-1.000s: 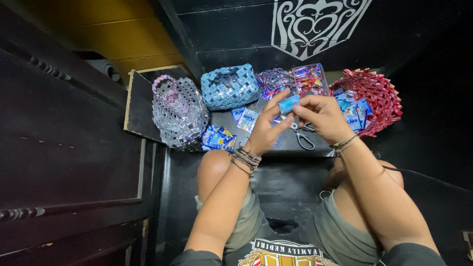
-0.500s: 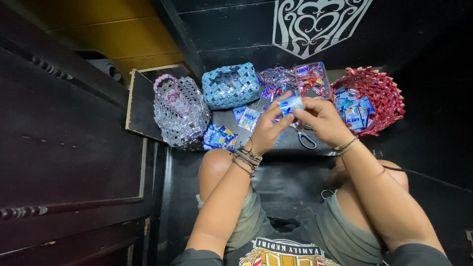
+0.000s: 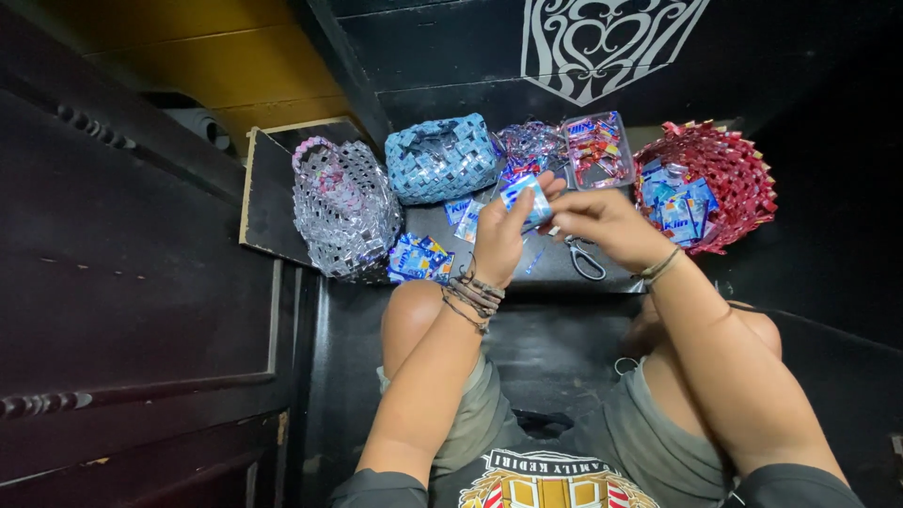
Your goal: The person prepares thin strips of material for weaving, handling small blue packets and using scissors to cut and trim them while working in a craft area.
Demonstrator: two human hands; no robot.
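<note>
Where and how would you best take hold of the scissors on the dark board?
Probably by the looped handles: the scissors lie flat, and their pale loops open toward the person. Come from above on the near side, just under the right hand. The blades are hidden behind that hand.

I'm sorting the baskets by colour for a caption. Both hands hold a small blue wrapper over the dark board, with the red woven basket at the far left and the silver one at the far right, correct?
Not quite: the sides are swapped. In the head view the red woven basket sits at the far right and the silver one at the far left. The left hand and right hand do hold the small blue wrapper over the dark board.
</note>
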